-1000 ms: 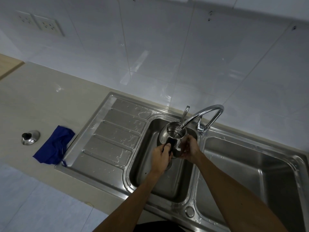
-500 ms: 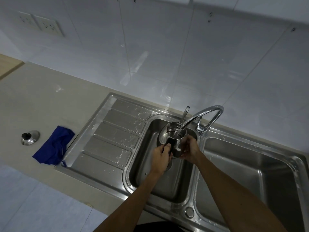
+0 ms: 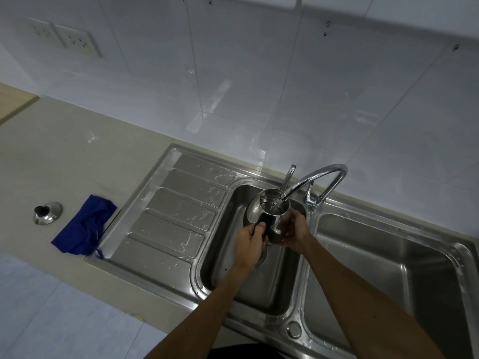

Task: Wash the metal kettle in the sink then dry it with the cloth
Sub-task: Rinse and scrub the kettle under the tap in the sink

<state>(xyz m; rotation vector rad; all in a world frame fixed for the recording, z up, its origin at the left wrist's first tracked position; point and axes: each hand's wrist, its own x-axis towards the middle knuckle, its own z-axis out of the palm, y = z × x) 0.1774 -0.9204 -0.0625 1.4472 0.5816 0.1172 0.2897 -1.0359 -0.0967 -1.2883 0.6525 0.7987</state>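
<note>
A shiny metal kettle point(image 3: 259, 207) with a thin curved spout is held upright over the left basin of the steel sink point(image 3: 220, 229), its open mouth right under the faucet point(image 3: 329, 174) outlet. My left hand point(image 3: 250, 240) grips its dark handle. My right hand point(image 3: 295, 233) presses against the kettle's right side. A crumpled blue cloth point(image 3: 84, 228) lies on the counter, left of the drainboard. The kettle's lid point(image 3: 47, 213), metal with a black knob, rests left of the cloth.
The ribbed drainboard point(image 3: 178, 216) is wet with droplets. A second, larger basin point(image 3: 388, 268) lies to the right. White tiled wall behind carries two sockets point(image 3: 64, 37). The beige counter point(image 3: 51, 164) stretches to the left.
Almost nothing differs; both hands keep the kettle steady under the faucet.
</note>
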